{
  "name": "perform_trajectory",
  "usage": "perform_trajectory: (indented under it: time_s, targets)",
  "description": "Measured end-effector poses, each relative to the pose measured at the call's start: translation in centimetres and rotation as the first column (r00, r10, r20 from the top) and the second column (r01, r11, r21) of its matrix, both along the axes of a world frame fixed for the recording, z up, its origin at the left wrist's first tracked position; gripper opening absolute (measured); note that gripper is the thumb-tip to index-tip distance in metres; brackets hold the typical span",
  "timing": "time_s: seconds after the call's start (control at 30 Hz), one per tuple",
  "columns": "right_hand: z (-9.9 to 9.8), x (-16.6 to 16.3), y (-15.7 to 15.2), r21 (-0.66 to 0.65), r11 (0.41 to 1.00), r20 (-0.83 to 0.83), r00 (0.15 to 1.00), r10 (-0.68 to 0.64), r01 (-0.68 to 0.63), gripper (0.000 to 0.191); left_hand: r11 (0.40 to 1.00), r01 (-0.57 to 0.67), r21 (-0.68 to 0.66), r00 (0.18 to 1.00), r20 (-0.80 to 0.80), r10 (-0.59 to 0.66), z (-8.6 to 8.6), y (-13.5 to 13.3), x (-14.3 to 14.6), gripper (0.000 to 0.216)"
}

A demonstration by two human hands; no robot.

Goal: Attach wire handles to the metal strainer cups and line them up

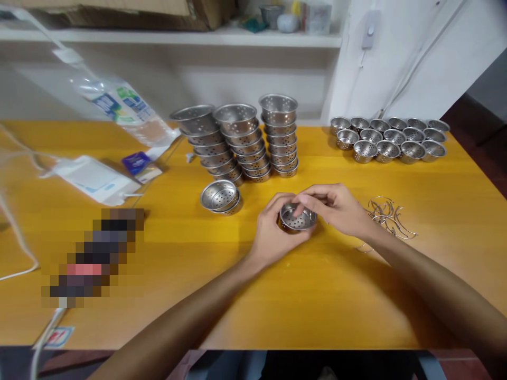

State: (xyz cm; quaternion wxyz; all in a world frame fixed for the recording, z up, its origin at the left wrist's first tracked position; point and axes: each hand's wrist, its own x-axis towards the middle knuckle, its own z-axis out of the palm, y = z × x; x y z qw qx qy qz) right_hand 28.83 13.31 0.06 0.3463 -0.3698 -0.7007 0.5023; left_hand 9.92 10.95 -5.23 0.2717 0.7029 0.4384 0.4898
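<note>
My left hand (271, 229) is wrapped around a small perforated metal cup (298, 220), which sits upright low over the table in front of me. My right hand (338, 211) is at the cup's far right rim, its fingers bent together and one fingertip dipping inside. Whatever those fingers pinch, if anything, is too small or hidden to name. Just right of that hand lies a loose pile of thin curved wire pieces (390, 219). Left of my hands, a short nested pair of perforated cups (221, 198) stands on the table.
Three tall stacks of perforated cups (247, 142) rise behind my hands. Rows of single cups (388, 140) stand at the back right. A plastic bottle (122, 108), a white device (95, 178) and a pixelated object (95, 258) are on the left, with cables nearby. A shelf (222, 38) runs behind.
</note>
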Motion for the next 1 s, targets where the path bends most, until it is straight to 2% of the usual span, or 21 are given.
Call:
perform_trajectory:
  time_s: [0.07, 0.2, 0.43, 0.67, 0.87, 0.93, 1.0]
  targets:
    - [0.0, 0.3, 0.5, -0.066, 0.995, -0.061, 0.995, 0.075, -0.079, 0.036, 0.996, 0.002, -0.084, 0.998, 0.061, 0.003, 0.0, 0.4, -0.2, 0.041]
    - [-0.8, 0.5, 1.0, -0.097, 0.992, -0.062, 0.995, 0.074, -0.08, 0.042, 0.972, 0.043, -0.232, 0.986, 0.169, -0.003, -0.2, 1.0, -0.6, 0.045]
    - [-2.6, 0.0, 0.8, -0.056, 0.998, 0.001, 0.999, 0.038, -0.038, 0.044, 0.955, 0.087, -0.285, 0.983, 0.177, -0.037, -0.5, 1.0, -0.6, 0.044]
    - [-3.1, -0.4, 0.7, -0.063, 0.998, 0.017, 1.0, -0.012, 0.013, 0.047, 0.959, 0.063, -0.277, 0.989, 0.146, -0.023, -1.2, 0.9, -0.6, 0.043]
    - [-3.1, -0.5, 0.7, -0.08, 0.996, 0.027, 0.999, 0.042, -0.04, 0.046, 0.974, 0.057, -0.218, 0.995, 0.095, -0.037, -1.5, 1.0, -0.6, 0.036]
    - [-3.2, -0.2, 0.9, -0.042, 0.997, 0.011, 0.998, 0.064, -0.063, 0.042, 0.982, 0.02, -0.189, 0.997, 0.08, -0.005, -1.6, 1.0, -0.5, 0.037]
    - [-3.4, -0.1, 1.1, 0.034, 0.999, 0.018, 1.0, -0.015, 0.014, 0.032, 0.99, -0.023, -0.141, 0.997, 0.076, 0.034, -1.8, 1.0, -0.5, 0.04]
